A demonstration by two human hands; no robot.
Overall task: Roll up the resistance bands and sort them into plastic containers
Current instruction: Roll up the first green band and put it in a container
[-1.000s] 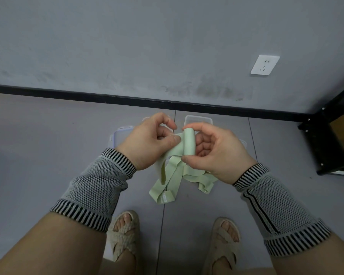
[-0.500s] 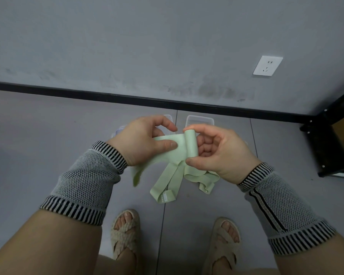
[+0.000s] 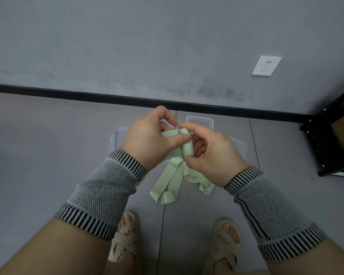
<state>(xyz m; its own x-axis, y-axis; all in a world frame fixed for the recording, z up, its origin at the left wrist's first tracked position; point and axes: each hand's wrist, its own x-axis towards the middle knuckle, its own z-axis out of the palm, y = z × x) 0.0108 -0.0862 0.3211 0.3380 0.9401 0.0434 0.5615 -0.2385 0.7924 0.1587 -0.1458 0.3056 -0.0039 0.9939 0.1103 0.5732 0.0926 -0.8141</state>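
The green band (image 3: 182, 144) is held in the air between both hands, above the floor (image 3: 48, 155) and in front of the clear plastic boxes (image 3: 199, 121) that sit near the wall. Its started roll stands upright in the right hand (image 3: 212, 155), pinched between thumb below and forefinger on top. The left hand (image 3: 149, 141) grips the flat stretch leading into the roll, thumb pressed on it right beside the coil. More green bands (image 3: 167, 187) lie or hang below the hands, between them and the feet; I cannot tell whether these are the tail of the held band or separate ones.

The main risk, as I judge it, is the coil springing loose. The material looks stretchy and smooth, so if either pinch eases while the fingers shift for the next turn, the wraps could unwind. Uneven pull from the left hand could also make the roll drift sideways into a cone, which may not sit neatly in a box. The loose lengths below could tangle or drag as more band feeds in. The boxes are mostly hidden behind the hands, so the drop could miss.
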